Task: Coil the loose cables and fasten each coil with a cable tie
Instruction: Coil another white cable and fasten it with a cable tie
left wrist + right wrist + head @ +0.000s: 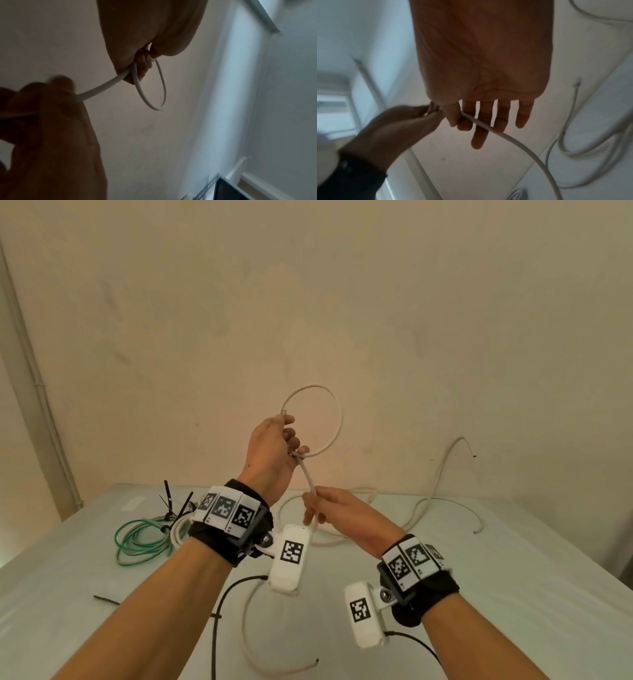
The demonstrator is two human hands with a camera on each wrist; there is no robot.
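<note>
My left hand point(291, 440) is raised in front of the wall and grips a white cable point(339, 419) bent into one round loop; the cable's end sticks up above the fingers. In the left wrist view the curled fingers point(142, 67) hold the loop point(161, 82) where it crosses. A short straight stretch runs down to my right hand point(313, 508), which pinches the cable between thumb and forefinger. In the right wrist view the other fingers point(522, 115) stay straight, and the cable point(513, 139) trails down to the table.
On the white table point(513, 559) at the left lies a green cable coil point(144, 539) with black cable ties point(185, 505) standing by it. One black tie point(106, 599) lies near the front. More loose white cable point(428, 501) curls at the back right.
</note>
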